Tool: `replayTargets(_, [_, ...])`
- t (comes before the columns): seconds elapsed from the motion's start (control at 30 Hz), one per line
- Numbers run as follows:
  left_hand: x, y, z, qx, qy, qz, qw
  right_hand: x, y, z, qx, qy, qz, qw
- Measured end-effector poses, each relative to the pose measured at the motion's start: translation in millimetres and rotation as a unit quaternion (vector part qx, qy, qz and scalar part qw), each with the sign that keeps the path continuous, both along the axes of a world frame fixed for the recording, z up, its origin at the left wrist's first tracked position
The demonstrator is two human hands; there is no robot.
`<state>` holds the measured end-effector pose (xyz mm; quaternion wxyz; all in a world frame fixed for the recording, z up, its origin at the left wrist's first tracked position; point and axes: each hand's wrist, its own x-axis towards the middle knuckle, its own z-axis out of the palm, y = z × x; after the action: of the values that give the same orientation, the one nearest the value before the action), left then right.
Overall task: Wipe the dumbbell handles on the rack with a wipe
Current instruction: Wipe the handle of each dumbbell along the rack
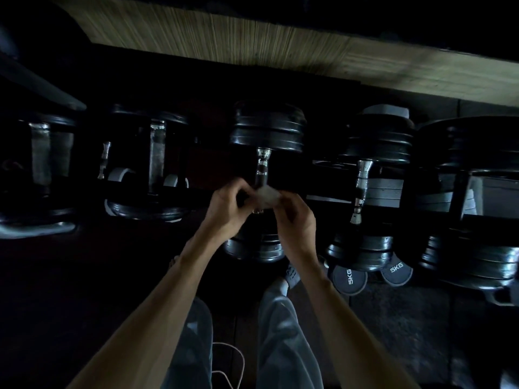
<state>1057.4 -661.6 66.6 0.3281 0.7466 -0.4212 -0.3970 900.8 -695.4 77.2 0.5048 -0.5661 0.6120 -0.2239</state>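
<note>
The left hand (229, 209) and the right hand (295, 217) are close together, and both pinch a small pale wipe (265, 198) between their curled fingers. The wipe is bunched up and sits right over the lower part of a shiny handle (262, 167) on the middle dumbbell (268, 130). It is too dark to tell if the wipe touches the metal. This dumbbell has fat black ends, one far from the person and one near, partly hidden under the hands. To the right is another dumbbell (379, 144) with its own silver handle (361, 189), tilted a bit. Below it sit two round weights marked 5KG (349, 277). To the left, more dark dumbbells (151, 161) lie in a row. A long wooden board (252, 37) runs across the top. Down low you can see the person's pale trousers (280, 332), a shoe (292, 273) and a thin white cord (233, 360) on the dark floor.
</note>
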Motion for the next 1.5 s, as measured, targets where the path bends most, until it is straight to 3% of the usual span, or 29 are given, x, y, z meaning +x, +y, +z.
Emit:
replayTargets(0.13, [1.6,-21.8,-4.5,0.053,0.003,0.230,0.972,3.7,17.8,-14.3,-0.057,0.069,0.017,0.996])
replayTargets(0.27, [-3.7,-63.7,-21.3,0.122,0.253,0.251,0.926,6.3,23.6,-22.0,-0.056,0.084,0.038,0.994])
replayTargets(0.33, [-5.4,-67.8,-20.6,0.114,0.285,0.242,0.921,5.5,23.7,-23.3,-0.071,0.084,0.035,0.993])
replayTargets(0.4, [-6.5,-49.5,-14.5,0.090,0.263,0.220,0.935,4.7,25.0,-25.5,-0.077,0.077,0.027,0.994])
replayTargets(0.57, [-1.5,-39.0,-6.3,0.080,0.101,0.128,0.983,8.5,26.8,-24.7,-0.091,0.074,0.005,0.993])
replayTargets(0.73, [-9.8,-70.9,-0.7,0.068,0.096,0.216,0.969,6.7,25.0,-23.9,-0.094,0.077,0.015,0.992])
replayTargets(0.9, [-8.5,-13.8,-3.4,0.143,-0.020,-0.006,0.990,9.4,27.0,-20.1,-0.088,0.076,-0.005,0.993])
replayTargets(1.0, [-2.5,-23.3,-0.3,0.169,-0.036,-0.038,0.984,10.7,26.8,-20.6,-0.102,0.077,-0.008,0.992])
replayTargets(1.17, [-6.9,-52.6,10.3,0.144,-0.057,0.062,0.986,6.3,25.0,-21.8,-0.090,0.078,0.021,0.993])
replayTargets(1.3, [-5.3,-24.0,15.0,0.229,-0.085,-0.104,0.964,6.5,25.3,-23.0,-0.098,0.078,0.012,0.992])
replayTargets(1.4, [-7.7,-17.9,16.4,0.213,-0.071,-0.064,0.972,8.2,26.3,-22.1,-0.087,0.078,0.003,0.993])
replayTargets(1.5, [-13.0,-36.1,13.6,0.162,-0.074,0.048,0.983,5.9,25.0,-21.6,-0.077,0.074,0.016,0.994])
